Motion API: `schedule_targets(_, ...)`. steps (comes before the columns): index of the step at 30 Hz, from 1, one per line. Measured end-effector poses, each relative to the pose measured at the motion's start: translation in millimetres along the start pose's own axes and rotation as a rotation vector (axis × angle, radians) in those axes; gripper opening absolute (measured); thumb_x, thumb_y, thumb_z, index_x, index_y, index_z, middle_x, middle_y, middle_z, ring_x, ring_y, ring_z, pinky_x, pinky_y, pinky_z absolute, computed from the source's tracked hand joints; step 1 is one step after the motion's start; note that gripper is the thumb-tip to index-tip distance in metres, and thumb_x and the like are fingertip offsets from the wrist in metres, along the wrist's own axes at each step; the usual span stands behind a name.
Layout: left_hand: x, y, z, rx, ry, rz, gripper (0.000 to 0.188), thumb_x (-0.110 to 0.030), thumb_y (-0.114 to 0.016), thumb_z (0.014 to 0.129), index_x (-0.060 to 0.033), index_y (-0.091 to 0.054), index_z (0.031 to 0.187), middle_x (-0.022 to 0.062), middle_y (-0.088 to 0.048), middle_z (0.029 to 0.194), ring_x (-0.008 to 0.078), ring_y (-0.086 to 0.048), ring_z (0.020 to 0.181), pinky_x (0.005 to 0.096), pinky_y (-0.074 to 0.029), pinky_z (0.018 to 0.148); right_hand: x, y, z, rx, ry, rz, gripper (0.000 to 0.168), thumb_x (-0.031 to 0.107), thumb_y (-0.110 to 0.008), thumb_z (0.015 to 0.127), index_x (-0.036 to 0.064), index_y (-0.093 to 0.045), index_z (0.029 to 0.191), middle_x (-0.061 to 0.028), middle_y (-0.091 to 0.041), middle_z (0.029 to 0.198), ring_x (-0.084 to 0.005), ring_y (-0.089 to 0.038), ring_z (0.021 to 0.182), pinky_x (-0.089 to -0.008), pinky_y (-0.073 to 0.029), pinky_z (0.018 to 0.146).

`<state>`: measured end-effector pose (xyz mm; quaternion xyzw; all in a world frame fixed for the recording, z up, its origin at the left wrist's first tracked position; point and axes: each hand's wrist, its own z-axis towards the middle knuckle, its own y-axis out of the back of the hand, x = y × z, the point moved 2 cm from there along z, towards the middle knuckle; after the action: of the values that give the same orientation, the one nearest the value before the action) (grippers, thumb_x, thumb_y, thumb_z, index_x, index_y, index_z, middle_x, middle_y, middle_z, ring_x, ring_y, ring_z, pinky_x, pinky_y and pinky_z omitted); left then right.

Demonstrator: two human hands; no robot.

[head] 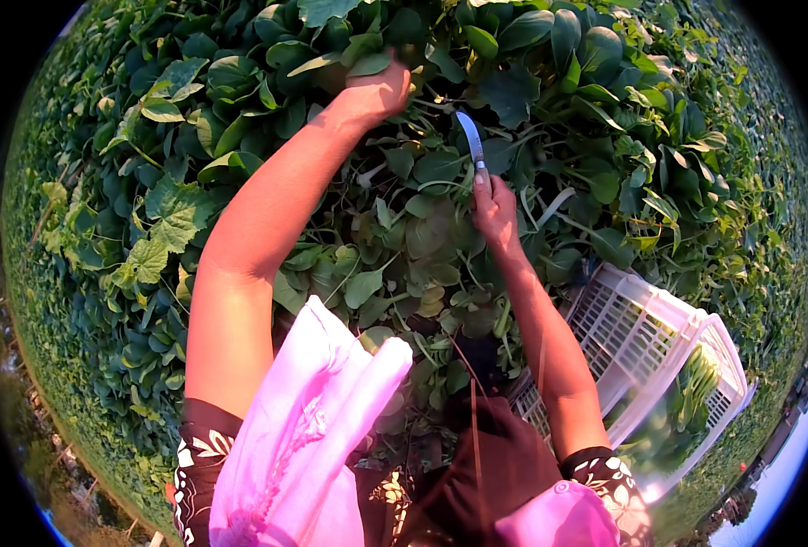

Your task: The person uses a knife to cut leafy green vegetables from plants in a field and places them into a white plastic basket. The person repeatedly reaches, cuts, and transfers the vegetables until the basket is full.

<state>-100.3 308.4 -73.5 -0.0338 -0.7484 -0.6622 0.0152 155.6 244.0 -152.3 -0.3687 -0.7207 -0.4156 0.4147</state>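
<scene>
In my right hand (496, 212) is a small knife with a curved steel blade (471, 135), its tip pointing away from me over the plants. The thumb lies along the handle near the blade. My left hand (382, 85) reaches farther out, in among broad-leaved green vegetable plants (308, 51) that look like bok choy. Leaves cover most of its fingers, so whether they grip a stem is hidden. Between my arms, loose and flattened leaves with pale stems (438, 167) cover the ground.
A white plastic crate (650, 321) stands tilted at my right, beside my right forearm, with cut greens (694, 396) inside. Lobed vine leaves (171, 215) grow among the crop at left. A pink cloth (308, 424) hangs in front of my body.
</scene>
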Motion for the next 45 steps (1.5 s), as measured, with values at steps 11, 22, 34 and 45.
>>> schedule_targets(11,67.2,-77.6,-92.5,-0.070,0.125,-0.717,0.038,-0.001,-0.053,0.066,0.0022,-0.057,0.104,0.0228,-0.054,0.111,0.0398,-0.050,0.107,0.0404,-0.042,0.092,46.0,-80.4,71.9,0.008,0.188,-0.319,0.037,0.032,-0.054,0.085,-0.005,-0.054,0.091,-0.0263,-0.061,0.080,-0.0436,-0.060,0.078,-0.0503,-0.045,0.070)
schedule_targets(22,67.3,-88.9,-98.7,-0.188,0.111,-0.702,0.033,-0.004,-0.054,0.069,0.0035,-0.058,0.101,0.0214,-0.051,0.118,0.0403,-0.051,0.105,0.0418,-0.043,0.090,52.2,-110.1,88.4,0.094,0.157,-0.644,0.036,0.028,-0.052,0.086,-0.003,-0.049,0.103,-0.0235,-0.064,0.087,-0.0402,-0.062,0.082,-0.0493,-0.049,0.070)
schedule_targets(34,63.7,-95.1,-100.3,-0.208,0.155,-0.819,0.040,-0.006,-0.054,0.069,0.0020,-0.056,0.108,0.0235,-0.054,0.116,0.0404,-0.053,0.105,0.0415,-0.045,0.088,56.5,-109.2,100.2,0.185,0.206,-0.730,0.031,0.023,-0.050,0.086,-0.002,-0.049,0.104,-0.0219,-0.064,0.092,-0.0376,-0.063,0.084,-0.0475,-0.050,0.070)
schedule_targets(45,76.3,-77.6,-113.5,0.053,0.355,-0.903,0.040,-0.013,-0.053,0.075,-0.0055,-0.057,0.115,0.0210,-0.062,0.089,0.0297,-0.061,0.082,0.0361,-0.047,0.074,76.6,-109.7,84.6,0.216,0.166,-0.949,0.029,0.020,-0.051,0.083,-0.001,-0.055,0.104,-0.0207,-0.065,0.093,-0.0342,-0.065,0.085,-0.0428,-0.052,0.071)
